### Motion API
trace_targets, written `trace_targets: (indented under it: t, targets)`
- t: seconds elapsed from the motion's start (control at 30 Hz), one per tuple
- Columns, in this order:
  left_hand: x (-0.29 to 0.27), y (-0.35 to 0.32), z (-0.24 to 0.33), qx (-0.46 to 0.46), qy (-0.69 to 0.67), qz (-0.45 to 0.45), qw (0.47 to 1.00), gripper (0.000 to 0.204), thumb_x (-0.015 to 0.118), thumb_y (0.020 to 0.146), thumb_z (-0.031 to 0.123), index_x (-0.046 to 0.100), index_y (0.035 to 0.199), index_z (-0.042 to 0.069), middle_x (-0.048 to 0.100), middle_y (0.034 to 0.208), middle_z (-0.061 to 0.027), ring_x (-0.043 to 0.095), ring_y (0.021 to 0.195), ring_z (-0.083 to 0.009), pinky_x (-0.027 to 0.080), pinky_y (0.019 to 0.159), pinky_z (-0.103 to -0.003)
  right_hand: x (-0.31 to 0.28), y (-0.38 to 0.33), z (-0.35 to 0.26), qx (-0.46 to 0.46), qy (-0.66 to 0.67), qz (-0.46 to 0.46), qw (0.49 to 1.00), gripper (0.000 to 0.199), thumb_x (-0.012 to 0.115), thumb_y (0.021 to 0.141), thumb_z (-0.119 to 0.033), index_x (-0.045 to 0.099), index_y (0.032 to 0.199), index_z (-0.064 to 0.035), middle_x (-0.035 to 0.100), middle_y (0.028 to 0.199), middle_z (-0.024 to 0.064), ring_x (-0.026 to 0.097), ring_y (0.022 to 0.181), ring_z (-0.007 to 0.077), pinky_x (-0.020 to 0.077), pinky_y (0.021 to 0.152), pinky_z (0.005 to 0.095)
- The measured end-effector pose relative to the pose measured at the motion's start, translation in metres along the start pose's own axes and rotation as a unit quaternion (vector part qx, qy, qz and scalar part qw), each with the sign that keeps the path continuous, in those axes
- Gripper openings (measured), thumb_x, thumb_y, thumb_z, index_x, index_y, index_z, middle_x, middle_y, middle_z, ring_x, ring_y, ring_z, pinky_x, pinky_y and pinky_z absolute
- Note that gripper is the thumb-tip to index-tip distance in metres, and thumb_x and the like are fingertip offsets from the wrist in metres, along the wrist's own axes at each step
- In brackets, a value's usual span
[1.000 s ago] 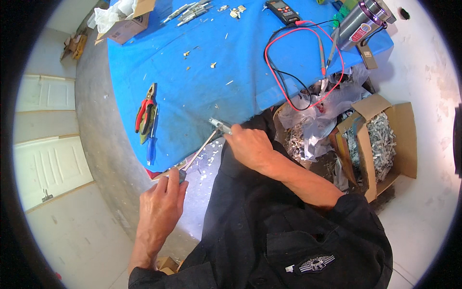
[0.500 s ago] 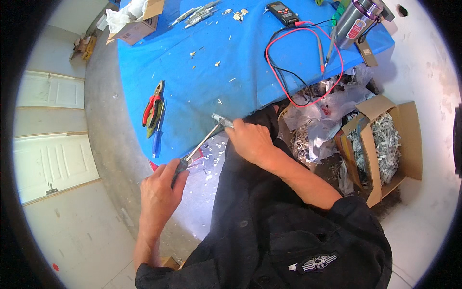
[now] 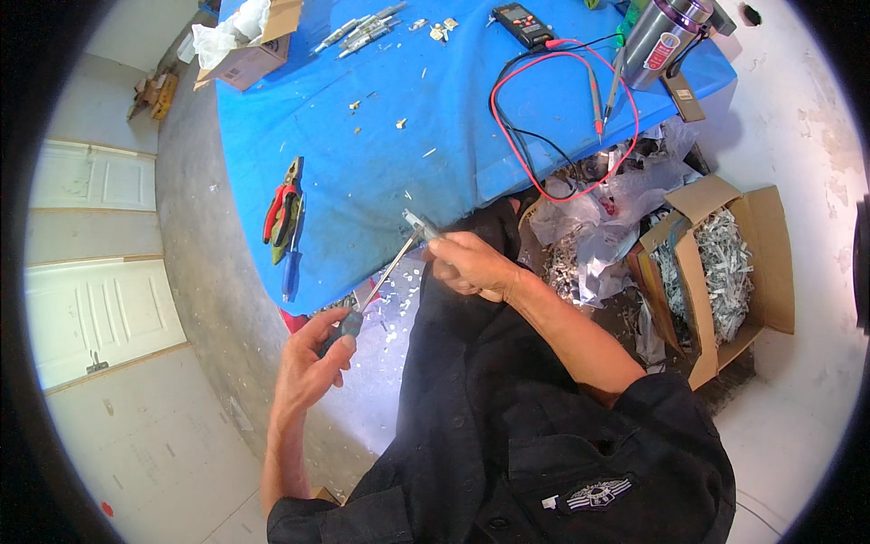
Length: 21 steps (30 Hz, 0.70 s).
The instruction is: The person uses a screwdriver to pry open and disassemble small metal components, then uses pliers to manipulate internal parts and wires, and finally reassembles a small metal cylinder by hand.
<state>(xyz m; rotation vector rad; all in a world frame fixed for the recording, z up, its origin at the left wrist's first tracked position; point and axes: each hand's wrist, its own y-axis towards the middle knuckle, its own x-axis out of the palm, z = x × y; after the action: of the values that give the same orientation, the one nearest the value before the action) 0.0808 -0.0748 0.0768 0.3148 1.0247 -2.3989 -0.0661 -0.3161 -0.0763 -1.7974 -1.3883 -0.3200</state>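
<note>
The screwdriver (image 3: pixel 381 281) hangs in the air just off the near edge of the counter (image 3: pixel 381 163), its dark handle low and its thin shaft slanting up toward a small grey metal part (image 3: pixel 419 223). I see the left hand (image 3: pixel 313 363) with its fingers (image 3: pixel 340 349) wrapped around the handle, thumb on top. The right hand (image 3: pixel 471 265) is curled closed on the metal part, which sticks out past the knuckles; the shaft's tip meets it there, though I cannot tell exactly where it touches. Both hands sit over my dark-clothed lap.

On the counter's blue cover, close to the near left corner, lie red-handled pliers (image 3: pixel 283 204) with a blue-handled tool (image 3: pixel 292 263) just beside them. Toward the far edge rests a black meter (image 3: pixel 524 24), its red and black leads (image 3: pixel 580 118) looping over the right edge. A steel flask (image 3: pixel 662 41) stands at the far right corner. An open cardboard box (image 3: pixel 725 272) of silvery scraps sits on the floor to the right.
</note>
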Motion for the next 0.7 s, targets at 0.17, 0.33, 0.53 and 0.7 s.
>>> trace_targets:
  t: [0.17, 0.33, 0.53, 0.7]
  targets:
    - [-0.001, 0.003, 0.005, -0.021, -0.041, -0.015, 0.999, 0.041, 0.069, 0.096, 0.018, 0.064, 0.132, -0.002, 0.067, 0.083, -0.0045, 0.060, 0.063, -0.0100, 0.046, 0.050, -0.027, 0.008, 0.006, 0.003, -0.011, -0.135, 0.077, 0.988, 0.032, 0.047, 0.108, -0.033, 0.056, 0.097, -0.0047, 0.046, 0.071, -0.0046, 0.041, 0.054, 0.0067, 0.0339, 0.046, 0.0266]
    - [-0.001, 0.010, -0.006, 0.108, 0.124, 0.008, 0.986, 0.036, 0.067, 0.098, 0.015, 0.066, 0.131, -0.001, 0.068, 0.078, -0.0052, 0.058, 0.061, -0.0115, 0.046, 0.053, -0.029, 0.000, 0.021, 0.025, -0.200, -0.342, 0.136, 0.908, 0.041, 0.053, 0.105, -0.033, 0.057, 0.094, 0.0060, 0.061, 0.078, 0.0286, 0.063, 0.071, 0.0419, 0.0491, 0.069, 0.0509]
    - [0.000, 0.008, 0.009, 0.240, 0.322, 0.083, 0.912, 0.037, 0.072, 0.093, 0.012, 0.066, 0.128, 0.002, 0.070, 0.081, -0.0132, 0.068, 0.068, -0.0254, 0.052, 0.059, -0.037, 0.009, 0.013, 0.021, -0.188, -0.428, 0.192, 0.863, 0.039, 0.057, 0.104, -0.030, 0.057, 0.092, 0.0078, 0.063, 0.083, 0.0378, 0.065, 0.085, 0.0548, 0.0498, 0.072, 0.0585]
    - [0.003, -0.002, 0.027, 0.254, 0.495, 0.114, 0.823, 0.037, 0.076, 0.090, 0.013, 0.066, 0.126, 0.006, 0.069, 0.084, -0.0136, 0.070, 0.071, -0.0313, 0.054, 0.057, -0.043, 0.019, 0.007, 0.008, -0.158, -0.483, 0.213, 0.834, 0.037, 0.058, 0.103, -0.028, 0.057, 0.094, 0.0082, 0.065, 0.080, 0.0369, 0.066, 0.080, 0.0557, 0.0508, 0.071, 0.0606]
